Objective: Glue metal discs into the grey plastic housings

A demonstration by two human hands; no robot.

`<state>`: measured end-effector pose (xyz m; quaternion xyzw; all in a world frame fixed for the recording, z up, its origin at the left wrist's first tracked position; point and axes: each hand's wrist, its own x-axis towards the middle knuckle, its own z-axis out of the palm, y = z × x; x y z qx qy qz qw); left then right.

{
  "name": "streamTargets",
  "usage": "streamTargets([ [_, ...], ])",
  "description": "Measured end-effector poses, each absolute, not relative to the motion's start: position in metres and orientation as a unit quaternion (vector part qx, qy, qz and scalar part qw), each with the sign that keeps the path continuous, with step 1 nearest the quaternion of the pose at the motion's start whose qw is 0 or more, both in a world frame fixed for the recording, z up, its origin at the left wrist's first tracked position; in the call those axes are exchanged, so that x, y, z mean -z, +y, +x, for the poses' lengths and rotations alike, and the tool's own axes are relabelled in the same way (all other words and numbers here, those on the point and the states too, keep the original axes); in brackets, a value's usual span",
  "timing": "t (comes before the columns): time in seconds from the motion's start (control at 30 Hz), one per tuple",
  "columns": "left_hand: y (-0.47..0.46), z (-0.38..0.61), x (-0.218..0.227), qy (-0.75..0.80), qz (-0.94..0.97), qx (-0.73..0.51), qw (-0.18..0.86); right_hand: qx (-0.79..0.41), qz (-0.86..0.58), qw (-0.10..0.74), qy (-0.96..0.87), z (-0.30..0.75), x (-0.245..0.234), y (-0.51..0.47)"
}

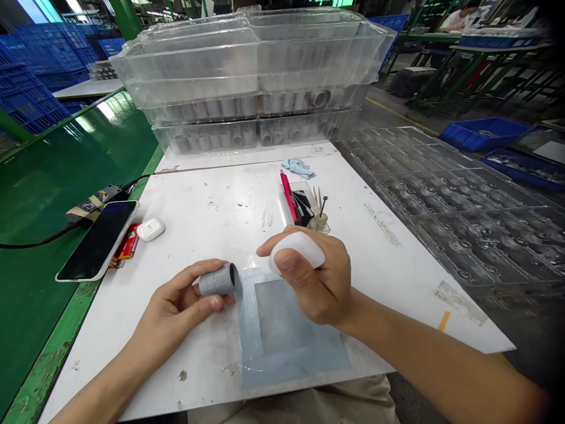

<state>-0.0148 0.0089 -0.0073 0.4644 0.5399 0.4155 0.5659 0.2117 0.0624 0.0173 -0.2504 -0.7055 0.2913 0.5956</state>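
Note:
My left hand (183, 312) is closed around a short grey hollow cylinder (216, 282), its open end turned to the right. Opposite it, my right hand (324, 277) grips a white rounded object (300, 250), which looks like a small plastic squeeze bottle; its lower part is hidden by my fingers. The two held things are apart. Beneath my right hand lies a light blue sheet (300, 368) with a greyer square on it. Just beyond that hand are a red pen (288, 196) and a small jar (318, 222) with thin tools standing by it.
Stacked clear plastic trays (256, 59) holding grey cylinders rise at the table's back. A phone (99, 241), a white earbud case (150, 229) and a black cabled device (99, 203) lie left. A crumpled blue cloth (298, 168) sits behind the pen. More clear trays (463, 218) are at right.

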Motion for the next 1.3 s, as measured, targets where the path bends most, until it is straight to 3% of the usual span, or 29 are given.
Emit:
streamTargets([
  [0.17, 0.006, -0.013, 0.005, 0.588, 0.489, -0.365, 0.531, -0.285, -0.258, 0.596, -0.705, 0.211, -0.017, 0.063],
  [0.53, 0.009, -0.022, 0.009, 0.509, 0.544, -0.319, 0.586, -0.308, -0.264, 0.585, -0.702, 0.209, -0.016, 0.061],
  [1.3, 0.008, -0.025, 0.011, 0.510, 0.543, -0.315, 0.587, -0.307, -0.282, 0.556, -0.719, 0.206, -0.011, 0.059],
])
